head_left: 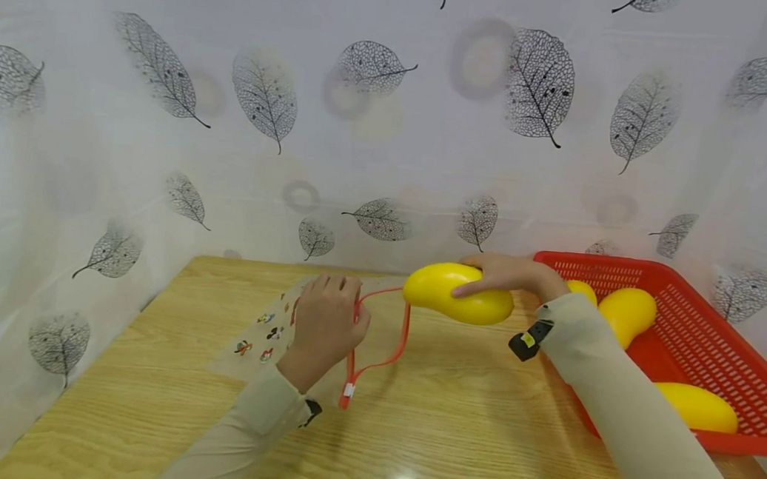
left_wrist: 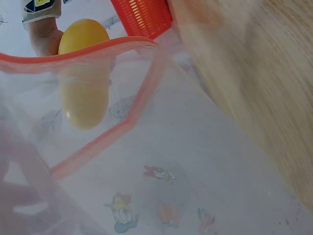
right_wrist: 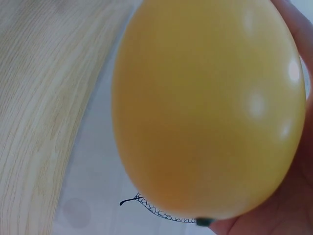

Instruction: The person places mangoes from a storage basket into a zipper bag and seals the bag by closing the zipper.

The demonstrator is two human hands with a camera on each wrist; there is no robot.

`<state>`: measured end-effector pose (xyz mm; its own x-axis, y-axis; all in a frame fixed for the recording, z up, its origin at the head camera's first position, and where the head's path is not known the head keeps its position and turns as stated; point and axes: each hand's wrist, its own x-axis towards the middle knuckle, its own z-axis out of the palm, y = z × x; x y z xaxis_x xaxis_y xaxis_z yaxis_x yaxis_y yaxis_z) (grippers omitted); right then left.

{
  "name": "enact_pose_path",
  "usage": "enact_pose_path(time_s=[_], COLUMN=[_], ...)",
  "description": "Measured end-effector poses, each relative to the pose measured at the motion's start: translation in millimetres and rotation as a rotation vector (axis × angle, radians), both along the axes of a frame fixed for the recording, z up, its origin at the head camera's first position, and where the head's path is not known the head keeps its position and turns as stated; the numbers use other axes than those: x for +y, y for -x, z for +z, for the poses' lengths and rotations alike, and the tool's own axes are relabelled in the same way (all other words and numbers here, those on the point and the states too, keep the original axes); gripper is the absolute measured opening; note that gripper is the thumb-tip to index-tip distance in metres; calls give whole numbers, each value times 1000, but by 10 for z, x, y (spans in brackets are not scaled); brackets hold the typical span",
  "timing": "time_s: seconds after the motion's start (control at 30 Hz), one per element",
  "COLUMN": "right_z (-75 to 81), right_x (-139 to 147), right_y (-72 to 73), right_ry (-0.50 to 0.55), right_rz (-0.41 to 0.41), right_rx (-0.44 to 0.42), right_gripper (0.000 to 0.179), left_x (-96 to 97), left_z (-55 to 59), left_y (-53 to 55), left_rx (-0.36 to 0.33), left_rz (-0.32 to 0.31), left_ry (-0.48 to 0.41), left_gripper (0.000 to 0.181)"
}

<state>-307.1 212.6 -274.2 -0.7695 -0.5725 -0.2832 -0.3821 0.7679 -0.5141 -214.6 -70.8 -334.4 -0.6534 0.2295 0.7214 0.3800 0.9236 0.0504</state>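
My left hand [head_left: 327, 328] grips the red zip edge of a clear zipper bag [head_left: 251, 353] printed with small cartoon figures. The bag's mouth gapes toward the right, and a white slider [head_left: 348, 391] sits at the near end of the zip. With fingers on top and thumb on the near side, my right hand [head_left: 503, 271] holds a smooth yellow mango [head_left: 443, 288] at the bag's mouth. Seen from the left wrist, the mango [left_wrist: 85, 36] shows partly through the clear plastic. A dark green tip [right_wrist: 204, 222] shows at its end in the right wrist view.
A red perforated basket [head_left: 737, 346] stands on the right of the wooden table [head_left: 424, 428], under my right forearm. Several more yellow mangoes [head_left: 695, 407] lie in it. A white sheet with leaf prints [head_left: 376, 157] hangs behind the table.
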Motion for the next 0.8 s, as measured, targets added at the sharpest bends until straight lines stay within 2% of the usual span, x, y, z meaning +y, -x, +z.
enact_pose_path(time_s=[0.3,0.5,0.8], right_z=[-47,-88,-141], right_x=[-61,-131,-242], right_y=[25,12,-35], right_ry=[-13,-10,-15], right_rz=[28,62,44], right_rx=[31,48,-7], right_gripper=[60,53,60], left_x=[-1,-3,-8], left_z=[0,-8,-21], left_y=[0,1,3], left_rx=[7,-9,-13], left_rz=[5,6,15], left_ry=[4,4,6], left_gripper=[18,17,17])
